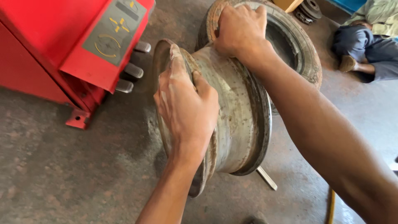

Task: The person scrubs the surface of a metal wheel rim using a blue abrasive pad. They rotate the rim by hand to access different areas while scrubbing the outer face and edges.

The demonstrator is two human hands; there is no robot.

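Bare steel wheel rim [232,112] upright on edge on floor [62,174] right of red machine [62,37], left hand [186,108] clamped over near lip, right hand [240,29] closed over far lip by tyre [290,41]; likely heavy, rigid, dusty-slick, best gripped by both lips.

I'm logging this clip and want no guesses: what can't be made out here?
Head view only:
- Bare grey steel wheel rim: its face is turned away, and its near edge is covered by the left hand.
- Worn black tyre: partly behind the rim and right hand.
- Red machine: cut off by the frame's edge.
- Seated person: mostly out of frame.
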